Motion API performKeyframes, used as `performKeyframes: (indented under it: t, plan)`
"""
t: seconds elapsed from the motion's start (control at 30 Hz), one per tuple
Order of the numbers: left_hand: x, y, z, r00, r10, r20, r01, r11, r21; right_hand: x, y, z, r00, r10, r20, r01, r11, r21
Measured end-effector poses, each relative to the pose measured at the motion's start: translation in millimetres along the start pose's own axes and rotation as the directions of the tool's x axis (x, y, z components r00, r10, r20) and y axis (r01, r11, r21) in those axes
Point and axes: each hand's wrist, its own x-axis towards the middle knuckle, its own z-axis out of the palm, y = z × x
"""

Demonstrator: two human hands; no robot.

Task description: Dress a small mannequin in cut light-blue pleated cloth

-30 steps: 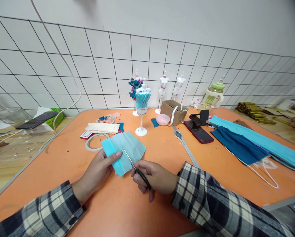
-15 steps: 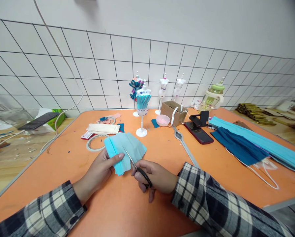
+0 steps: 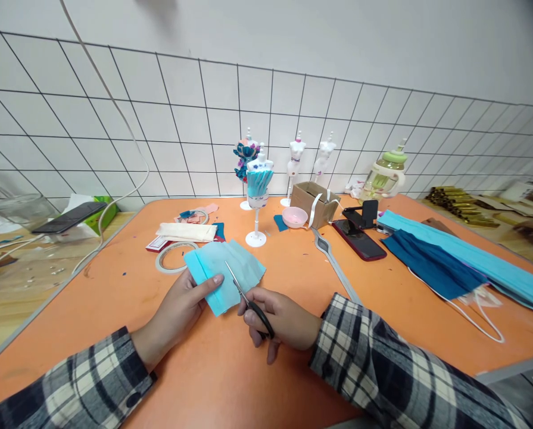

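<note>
Between thumb and fingers, my left hand [image 3: 183, 304] grips a folded piece of light blue fabric [image 3: 212, 268] by its lower left part. My right hand [image 3: 279, 319] is closed on a pair of scissors [image 3: 239, 289] with black handles, fingers in the loops. The scissors' blades lie over the fabric's front, pointing up and left; whether they cut into it I cannot tell. Beyond the fabric stands a small white mannequin [image 3: 256, 202] with pleated light blue fabric around its torso.
A roll of tape [image 3: 161, 262] and a cream packet [image 3: 188, 232] lie left. Behind are more mannequins [image 3: 295, 158], a pink bowl [image 3: 294, 217] and a cardboard box [image 3: 322, 211]. A phone [image 3: 359, 240], dark blue face mask [image 3: 433, 262] and light blue fabric strip [image 3: 467, 256] lie right.
The folded left part of the fabric has tilted and shifted slightly, lying flatter under my left thumb. The scissors stay in my right hand, almost in the same place.
</note>
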Motion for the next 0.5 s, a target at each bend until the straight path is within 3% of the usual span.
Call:
performKeyframes:
  t: [0.5]
  plan:
    - [-1.2,-1.0,-2.9,0.996,0.034,-0.083,-0.029,0.998,0.062,1.7,4.8,-3.2,0.999,-0.033,-0.021,0.032,0.999,-0.015]
